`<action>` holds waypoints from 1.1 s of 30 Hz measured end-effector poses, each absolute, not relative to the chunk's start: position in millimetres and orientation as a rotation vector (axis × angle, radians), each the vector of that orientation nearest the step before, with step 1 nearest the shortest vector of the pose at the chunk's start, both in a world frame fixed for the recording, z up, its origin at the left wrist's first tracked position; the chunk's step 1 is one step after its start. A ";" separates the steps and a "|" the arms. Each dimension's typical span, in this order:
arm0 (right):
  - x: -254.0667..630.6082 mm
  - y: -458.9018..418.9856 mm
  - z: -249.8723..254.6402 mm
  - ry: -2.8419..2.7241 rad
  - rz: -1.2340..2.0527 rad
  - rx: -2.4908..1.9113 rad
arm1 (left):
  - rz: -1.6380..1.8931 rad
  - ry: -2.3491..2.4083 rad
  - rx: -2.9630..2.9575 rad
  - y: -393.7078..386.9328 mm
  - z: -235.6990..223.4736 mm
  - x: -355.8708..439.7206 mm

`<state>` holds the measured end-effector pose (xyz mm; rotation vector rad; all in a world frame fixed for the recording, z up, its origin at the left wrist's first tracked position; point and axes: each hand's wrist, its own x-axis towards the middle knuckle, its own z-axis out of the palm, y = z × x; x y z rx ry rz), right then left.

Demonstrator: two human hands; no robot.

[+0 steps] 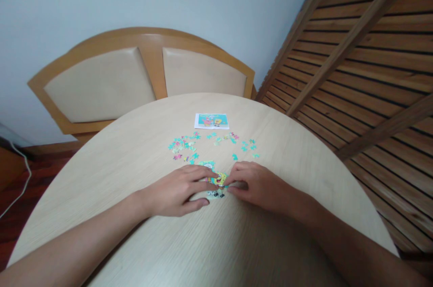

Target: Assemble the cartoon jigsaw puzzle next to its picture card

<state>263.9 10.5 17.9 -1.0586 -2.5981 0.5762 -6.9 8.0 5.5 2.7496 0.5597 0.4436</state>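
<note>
A partly joined jigsaw puzzle (pixel 220 179) lies flat on the table, showing a yellow cartoon figure on a pale green ground. My left hand (pixel 182 190) rests over its left side, fingers stretched out and apart across the joined pieces. At the puzzle's right edge, my right hand (pixel 253 184) pinches a small teal puzzle piece (pixel 227 186) between thumb and fingertips. The piece touches or nearly touches the joined part; its exact fit is hidden by the fingers. Part of the puzzle is covered by my left fingers.
Loose puzzle pieces (pixel 182 143) lie in an arc beyond my hands, with more teal pieces (pixel 249 146) to the right. A reference picture card (pixel 212 121) lies behind them on the round wooden table (pixel 287 152). A padded headboard (pixel 155 64) and a slatted wooden panel (pixel 365 61) stand beyond.
</note>
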 end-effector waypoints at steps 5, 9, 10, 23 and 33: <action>283.3 26.8 27.9 -2.413 0.421 -1.192 | 0.440 0.560 2.725 7.4 5.4 -7.5; 305.9 43.0 27.8 -2.254 0.289 -1.484 | 0.443 0.563 2.722 7.8 5.5 -7.7; 309.9 45.3 26.9 -2.251 0.283 -1.522 | 0.444 0.562 2.726 8.0 5.6 -7.7; 333.6 65.4 3.1 -2.098 0.123 -1.723 | 0.413 0.559 2.744 8.3 3.8 -7.9; 331.5 77.7 -20.7 -2.226 0.066 -1.684 | 0.441 0.551 2.755 8.2 5.0 -7.2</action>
